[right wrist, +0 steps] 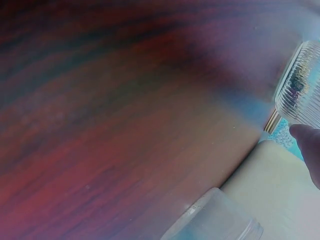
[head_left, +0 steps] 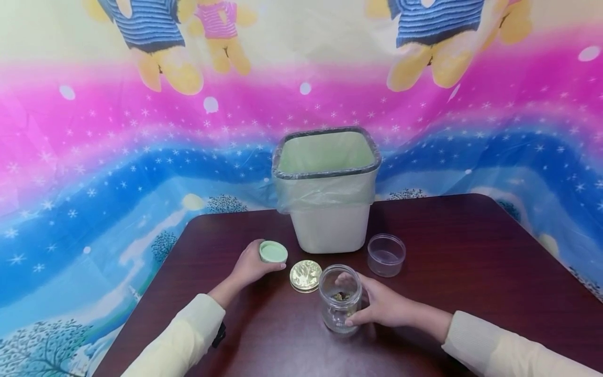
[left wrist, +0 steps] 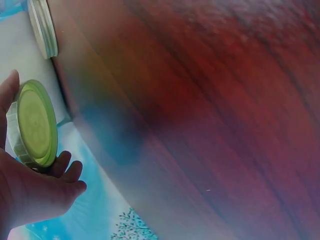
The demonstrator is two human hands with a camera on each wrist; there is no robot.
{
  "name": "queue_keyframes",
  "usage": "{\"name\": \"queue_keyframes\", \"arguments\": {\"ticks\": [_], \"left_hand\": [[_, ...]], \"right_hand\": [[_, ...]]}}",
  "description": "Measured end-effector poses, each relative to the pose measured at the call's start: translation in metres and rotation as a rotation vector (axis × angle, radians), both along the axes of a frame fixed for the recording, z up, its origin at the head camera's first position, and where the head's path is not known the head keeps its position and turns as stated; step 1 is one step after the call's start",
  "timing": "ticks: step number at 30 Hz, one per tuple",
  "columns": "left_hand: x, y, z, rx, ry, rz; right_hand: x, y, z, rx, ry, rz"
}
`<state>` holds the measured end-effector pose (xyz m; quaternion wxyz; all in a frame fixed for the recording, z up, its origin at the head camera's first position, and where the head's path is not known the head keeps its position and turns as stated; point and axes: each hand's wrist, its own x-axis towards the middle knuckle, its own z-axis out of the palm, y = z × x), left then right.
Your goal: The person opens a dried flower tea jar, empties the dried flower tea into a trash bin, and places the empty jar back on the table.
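My left hand [head_left: 252,266] grips a round light-green lid [head_left: 273,252], with thumb and fingers at its sides. In the left wrist view the green lid [left wrist: 37,125] shows a paler, see-through rim behind it. My right hand [head_left: 383,303] holds a ribbed clear glass jar [head_left: 336,319], fingers and thumb around its side. The jar stands upright with its mouth uncovered, and a little dark, dried-looking stuff [head_left: 341,297] lies inside. Between the hands, a shiny gold lid [head_left: 305,275] lies flat on the table. In the right wrist view the ribbed jar [right wrist: 305,85] is partly cut off.
A white bin [head_left: 332,225] with a clear liner and grey rim stands behind the gold lid. To its right is an uncovered clear plastic tub [head_left: 386,256]. All stand on a dark reddish-brown table [head_left: 471,262]. A patterned cloth [head_left: 424,115] hangs behind.
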<state>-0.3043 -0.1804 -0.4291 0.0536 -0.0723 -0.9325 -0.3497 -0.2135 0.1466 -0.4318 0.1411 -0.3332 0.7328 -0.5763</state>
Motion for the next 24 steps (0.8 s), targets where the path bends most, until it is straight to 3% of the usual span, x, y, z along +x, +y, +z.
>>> {"name": "queue_keyframes", "arguments": {"ticks": [10, 17, 24], "left_hand": [[-0.004, -0.003, -0.009, -0.065, -0.091, -0.047], [-0.004, -0.003, -0.011, -0.082, -0.098, -0.06], [-0.004, -0.002, -0.013, -0.155, -0.112, -0.052]], "right_hand": [[0.0, -0.001, 0.0, -0.006, -0.02, 0.004], [0.0, -0.001, 0.0, -0.003, -0.024, 0.001], [0.0, 0.0, 0.0, -0.008, -0.021, 0.004]]}}
